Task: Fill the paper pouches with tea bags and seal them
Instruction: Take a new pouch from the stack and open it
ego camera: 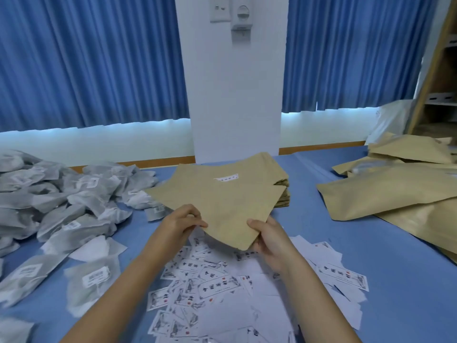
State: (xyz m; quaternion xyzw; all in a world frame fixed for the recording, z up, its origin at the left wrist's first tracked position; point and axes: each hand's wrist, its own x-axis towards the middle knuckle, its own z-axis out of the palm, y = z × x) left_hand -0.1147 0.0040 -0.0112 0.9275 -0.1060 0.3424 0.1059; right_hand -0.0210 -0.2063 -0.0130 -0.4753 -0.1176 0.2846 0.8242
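1. The raised pouch [222,206] hides most of the stack [283,194] behind it. Only the stack's edge shows, at 3 o'clock of the pouch.
2. The left hand [181,220] and right hand [268,233] pinch the pouch, and their fingertips lie under the paper, unseen.
3. The print on the pouch's label [227,177] is too small to read.
4. The tea bags [49,194] run off the frame at 9 o'clock, and the nearest are blurred.
5. The pile of pouches [395,194] is cut off at 3 o'clock.
6. The printed slips [210,280] run off at 6 o'clock.
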